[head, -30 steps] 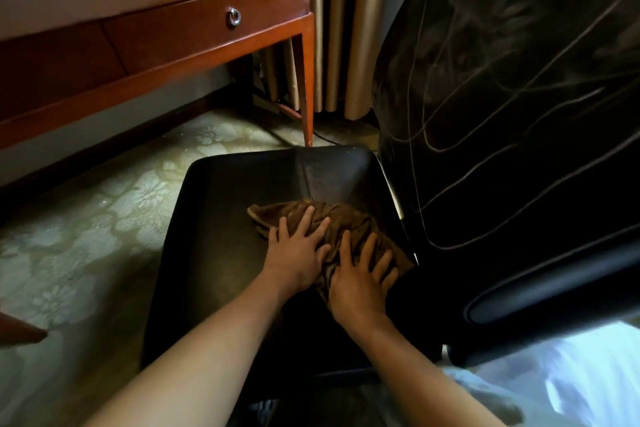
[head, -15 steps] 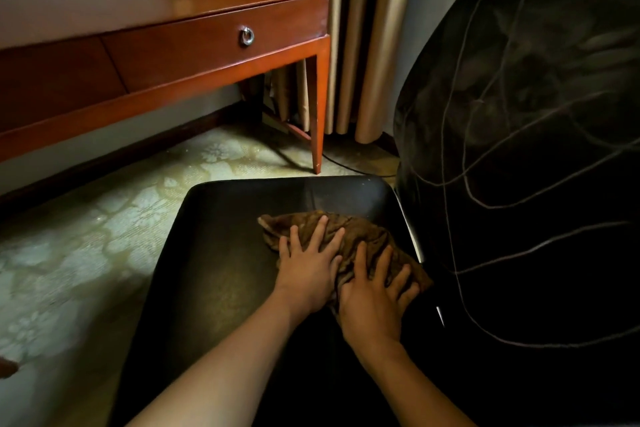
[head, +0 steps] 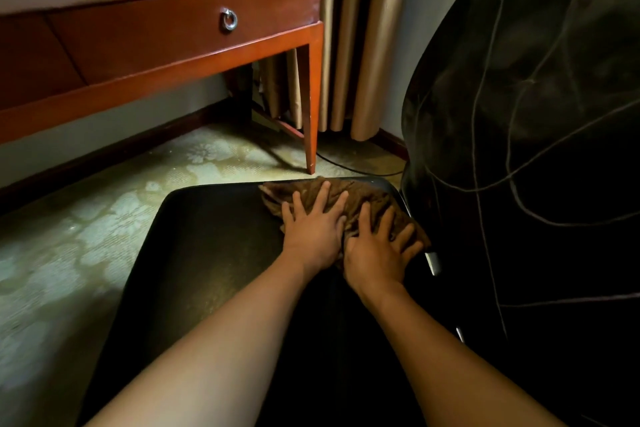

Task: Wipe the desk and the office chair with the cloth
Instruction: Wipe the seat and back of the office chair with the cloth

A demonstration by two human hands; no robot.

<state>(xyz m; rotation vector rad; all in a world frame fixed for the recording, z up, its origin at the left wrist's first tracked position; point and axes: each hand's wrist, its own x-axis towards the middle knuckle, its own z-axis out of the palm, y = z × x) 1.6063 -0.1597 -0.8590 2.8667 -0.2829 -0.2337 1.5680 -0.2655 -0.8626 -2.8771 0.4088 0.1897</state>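
Cloth point(head: 349, 199), brown, crumpled, pressed on smooth black chair seat point(head: 214, 236); both hands' fingers point(head: 320, 196) splayed flat.

The floor is a pale greenish carpet with a faded cream flower pattern point(head: 79, 229), brightest towards the left where the light lands on it and a lot dimmer close to the camera. A dark wooden baseboard point(head: 114, 156) runs along the foot of the back wall on the left. Long beige-gold pleated curtains point(head: 363, 45) hang in the far corner and reach nearly down to the carpet, with a strip of plain grey wall point(head: 429, 10) just to their right. A thin black cable point(head: 356, 168) trails across the carpet right below the curtains. Something's tucked low behind the folds, too dark to make out.
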